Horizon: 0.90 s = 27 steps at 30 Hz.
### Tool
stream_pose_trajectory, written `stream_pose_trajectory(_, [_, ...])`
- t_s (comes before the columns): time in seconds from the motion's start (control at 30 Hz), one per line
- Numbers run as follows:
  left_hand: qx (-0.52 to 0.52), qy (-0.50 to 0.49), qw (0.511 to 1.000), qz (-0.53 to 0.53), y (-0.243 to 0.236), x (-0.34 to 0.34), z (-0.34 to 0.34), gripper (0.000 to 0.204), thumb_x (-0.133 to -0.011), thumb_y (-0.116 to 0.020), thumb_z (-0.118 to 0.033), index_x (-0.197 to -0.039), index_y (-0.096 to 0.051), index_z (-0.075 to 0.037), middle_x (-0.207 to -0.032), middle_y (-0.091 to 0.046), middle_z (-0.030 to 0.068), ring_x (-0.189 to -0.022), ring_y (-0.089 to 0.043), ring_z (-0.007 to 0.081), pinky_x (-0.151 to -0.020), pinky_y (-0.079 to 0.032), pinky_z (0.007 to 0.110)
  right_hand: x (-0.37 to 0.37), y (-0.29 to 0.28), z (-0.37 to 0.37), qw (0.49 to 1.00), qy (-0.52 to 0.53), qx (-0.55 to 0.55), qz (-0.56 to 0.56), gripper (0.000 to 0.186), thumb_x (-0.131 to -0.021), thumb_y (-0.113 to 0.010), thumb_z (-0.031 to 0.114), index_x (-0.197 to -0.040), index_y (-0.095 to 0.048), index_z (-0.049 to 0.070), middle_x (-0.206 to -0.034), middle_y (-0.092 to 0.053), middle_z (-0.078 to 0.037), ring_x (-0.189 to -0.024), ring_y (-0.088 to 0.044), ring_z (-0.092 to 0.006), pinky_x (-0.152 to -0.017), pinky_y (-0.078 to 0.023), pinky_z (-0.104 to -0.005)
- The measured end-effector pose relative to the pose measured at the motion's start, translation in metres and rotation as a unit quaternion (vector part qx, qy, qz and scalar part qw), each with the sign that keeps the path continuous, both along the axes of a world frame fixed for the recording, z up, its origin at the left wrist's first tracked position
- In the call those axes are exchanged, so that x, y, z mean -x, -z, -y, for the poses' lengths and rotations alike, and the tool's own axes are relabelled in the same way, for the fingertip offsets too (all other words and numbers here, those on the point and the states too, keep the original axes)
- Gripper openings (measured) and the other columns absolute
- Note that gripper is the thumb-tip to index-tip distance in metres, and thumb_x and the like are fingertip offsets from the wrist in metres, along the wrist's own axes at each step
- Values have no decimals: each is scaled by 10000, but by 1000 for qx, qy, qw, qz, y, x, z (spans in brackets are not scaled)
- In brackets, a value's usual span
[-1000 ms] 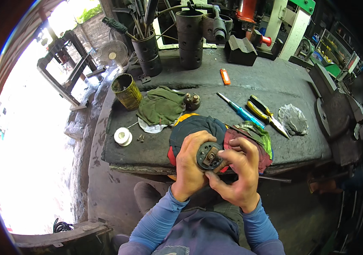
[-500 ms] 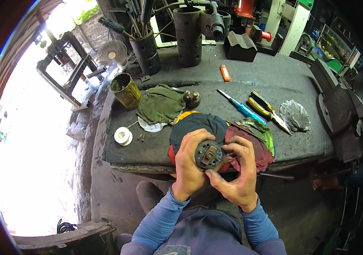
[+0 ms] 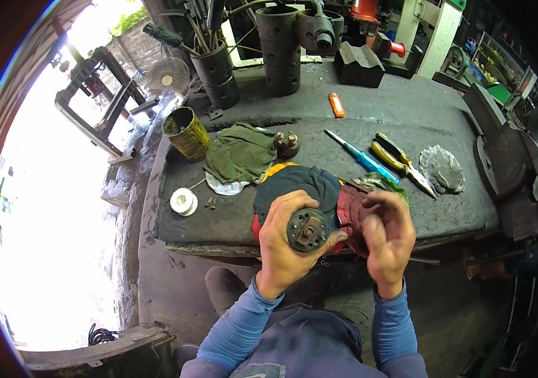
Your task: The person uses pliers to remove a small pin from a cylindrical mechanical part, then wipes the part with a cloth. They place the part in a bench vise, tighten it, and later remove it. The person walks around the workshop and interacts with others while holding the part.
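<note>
My left hand (image 3: 281, 255) grips a round dark metal part (image 3: 298, 224), whose face has holes and a brown plate with a central fitting. Beside it, my right hand (image 3: 392, 246) is curled and apart from the part, over red cloth (image 3: 351, 203); motion blur hides whether anything is between its fingers. Behind my hands lie a dark padded cloth (image 3: 300, 179), a green rag (image 3: 239, 151) and a small metal part with two studs (image 3: 288, 145). A white spool (image 3: 183, 201) and small metal pieces (image 3: 211, 202) are at the left.
The bench (image 3: 433, 104) holds a blue screwdriver (image 3: 370, 163), yellow-handled pliers (image 3: 392, 157), an orange box (image 3: 336, 104), crumpled material (image 3: 442, 169), a yellow can (image 3: 187, 135), black cylinders (image 3: 278, 57) and a grooved block (image 3: 358, 69). Dark metal equipment (image 3: 508, 176) stands right, a fan (image 3: 167, 80) back left.
My right hand has left the round part and moved to the right. My left hand still holds the part, slightly further left.
</note>
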<state>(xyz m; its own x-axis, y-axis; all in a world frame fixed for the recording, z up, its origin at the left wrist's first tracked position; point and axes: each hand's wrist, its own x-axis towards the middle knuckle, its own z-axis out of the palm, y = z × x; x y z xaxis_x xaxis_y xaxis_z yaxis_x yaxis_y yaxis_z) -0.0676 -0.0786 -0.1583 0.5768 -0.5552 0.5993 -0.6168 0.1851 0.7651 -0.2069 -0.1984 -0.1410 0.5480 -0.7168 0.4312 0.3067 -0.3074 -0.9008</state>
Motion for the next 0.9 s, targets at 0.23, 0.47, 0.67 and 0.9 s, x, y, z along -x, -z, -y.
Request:
stream_pose_trajectory(0.23, [-7, -8, 1000, 5, 1, 0, 0, 692, -592, -1050, -168, -1121, -623, -40, -1132, -638, 92, -1011, -633, 200, -910, -531, 342, -20, 21, 27, 985, 113, 48, -124, 166, -969, -742, 139, -1026, -694, -10, -876, -710, -60, -780, -641, -119, -738, -521, -281])
stream_pose_trajectory(0.47, [-8, -6, 1000, 3, 3, -1, 1, 702, -590, -1052, -167, -1129, -620, -43, -1148, -632, 96, -1022, -638, 204, -910, -532, 341, -15, 29, 28, 988, 101, 39, -112, 126, -954, -739, 103, -969, -699, -15, -794, -685, -56, -692, -621, -106, -652, -497, -278])
stream_pose_trajectory(0.67, [-11, -12, 1000, 13, 2, -1, 0, 697, -585, -1053, -179, -1118, -624, -45, -1145, -645, 105, -1021, -648, 221, -912, -535, 352, -18, 31, 30, 987, 107, 53, -106, 125, -954, -739, 101, -969, -697, -16, -793, -679, -51, -697, -611, -93, -650, -493, -272])
stream_pose_trajectory(0.9, [-10, -15, 999, 27, 1, 0, 0, 701, -575, -1056, -199, -1108, -628, -45, -1127, -654, 110, -1006, -656, 239, -902, -538, 361, -15, 31, 30, 987, 99, 47, -118, 134, -969, -734, 111, -993, -694, -14, -845, -684, -41, -769, -613, -94, -711, -504, -265])
